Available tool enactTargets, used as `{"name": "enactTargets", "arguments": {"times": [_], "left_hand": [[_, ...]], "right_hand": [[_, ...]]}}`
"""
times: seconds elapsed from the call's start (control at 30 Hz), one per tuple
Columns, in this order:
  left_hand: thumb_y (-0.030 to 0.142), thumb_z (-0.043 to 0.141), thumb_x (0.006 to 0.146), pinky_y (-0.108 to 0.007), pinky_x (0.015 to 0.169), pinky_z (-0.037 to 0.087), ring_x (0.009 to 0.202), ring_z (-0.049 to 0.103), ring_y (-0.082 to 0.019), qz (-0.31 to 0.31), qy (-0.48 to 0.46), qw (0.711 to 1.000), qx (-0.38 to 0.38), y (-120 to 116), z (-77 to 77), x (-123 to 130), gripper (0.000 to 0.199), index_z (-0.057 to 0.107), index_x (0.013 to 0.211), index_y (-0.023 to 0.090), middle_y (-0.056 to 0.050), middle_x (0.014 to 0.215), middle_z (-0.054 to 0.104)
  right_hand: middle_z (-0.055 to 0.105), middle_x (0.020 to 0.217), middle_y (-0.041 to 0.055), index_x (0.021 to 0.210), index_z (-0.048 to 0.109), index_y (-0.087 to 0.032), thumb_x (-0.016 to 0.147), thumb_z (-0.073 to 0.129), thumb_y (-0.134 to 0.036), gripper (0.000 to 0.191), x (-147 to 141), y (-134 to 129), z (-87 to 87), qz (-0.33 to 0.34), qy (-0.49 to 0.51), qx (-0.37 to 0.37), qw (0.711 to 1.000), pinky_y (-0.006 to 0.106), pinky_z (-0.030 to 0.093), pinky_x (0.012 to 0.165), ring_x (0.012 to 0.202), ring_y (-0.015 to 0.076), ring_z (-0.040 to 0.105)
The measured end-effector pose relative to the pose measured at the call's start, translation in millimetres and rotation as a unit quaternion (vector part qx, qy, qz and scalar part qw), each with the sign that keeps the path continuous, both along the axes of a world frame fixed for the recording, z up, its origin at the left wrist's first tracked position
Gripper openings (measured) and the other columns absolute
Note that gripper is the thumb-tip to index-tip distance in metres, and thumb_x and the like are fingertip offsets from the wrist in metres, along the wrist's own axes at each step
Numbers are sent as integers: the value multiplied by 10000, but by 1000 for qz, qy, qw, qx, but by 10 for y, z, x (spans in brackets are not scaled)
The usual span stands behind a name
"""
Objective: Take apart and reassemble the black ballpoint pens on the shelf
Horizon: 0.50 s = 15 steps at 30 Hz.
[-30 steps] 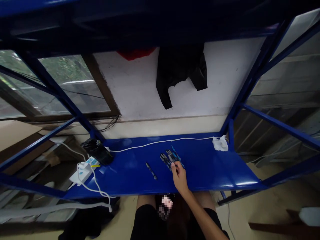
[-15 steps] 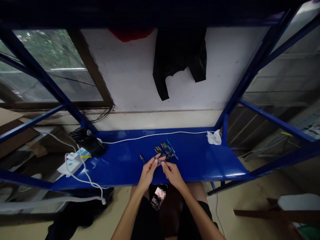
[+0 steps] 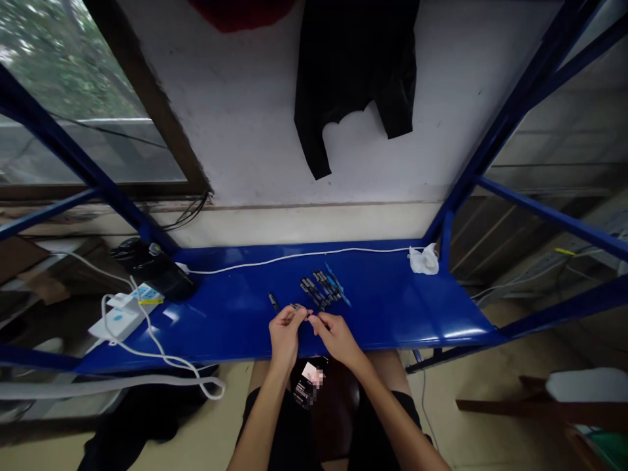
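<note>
Over the front part of the blue table [image 3: 392,307], a dark pen [image 3: 295,307] is held between both hands. My left hand [image 3: 284,335] is closed round it, its end showing above the fingers. My right hand [image 3: 337,335] pinches at the other end, where the fingers hide most of it. Just beyond the hands lies a row of several black pens [image 3: 318,288], with slim blue pens [image 3: 337,282] along its right side. A single dark pen [image 3: 273,301] rests apart, above my left hand.
A black bottle [image 3: 157,268] lies at the table's left end, near a white power strip [image 3: 125,314] with looping cables. One white cable [image 3: 275,263] crosses the back towards a crumpled tissue [image 3: 424,260]. A lit phone [image 3: 307,384] rests at the lap. Blue posts frame both sides.
The view has tilted downward slightly. My hands stay together at the pen, with the left hand's fingers more curled round it and the right hand's fingers drawn in.
</note>
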<state>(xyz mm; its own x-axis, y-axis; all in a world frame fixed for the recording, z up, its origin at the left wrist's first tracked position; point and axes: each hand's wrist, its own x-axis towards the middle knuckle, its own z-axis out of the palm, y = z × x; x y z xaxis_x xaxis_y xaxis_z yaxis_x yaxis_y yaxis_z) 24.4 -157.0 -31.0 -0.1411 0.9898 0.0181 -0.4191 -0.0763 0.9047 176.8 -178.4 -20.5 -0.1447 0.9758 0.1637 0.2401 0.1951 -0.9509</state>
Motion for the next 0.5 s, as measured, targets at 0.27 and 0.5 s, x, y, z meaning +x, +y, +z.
{"name": "enactTargets", "arguments": {"times": [0.27,0.5], "left_hand": [[414,895,922,-359,1018,566,1146,753,-270,-136,-21,990,31,-79,92,-70,475,779,1317,176,-158,1216,812],[405,969,839,-296,873,585,882,749,-190,-85,-7,996,10,-40,9,-30,378,815,1088,166,-78,950,813]], "right_hand": [[524,646,-42,763,638,-206,1100,553,-625,544,7,-39,34,-18,39,-17,999,268,355,631,614,130,469],[680,810,-3,964,687,-215,1155,485,-516,410,-74,-132,11,-28,-26,47,998,284,467,710,727,163,614]]}}
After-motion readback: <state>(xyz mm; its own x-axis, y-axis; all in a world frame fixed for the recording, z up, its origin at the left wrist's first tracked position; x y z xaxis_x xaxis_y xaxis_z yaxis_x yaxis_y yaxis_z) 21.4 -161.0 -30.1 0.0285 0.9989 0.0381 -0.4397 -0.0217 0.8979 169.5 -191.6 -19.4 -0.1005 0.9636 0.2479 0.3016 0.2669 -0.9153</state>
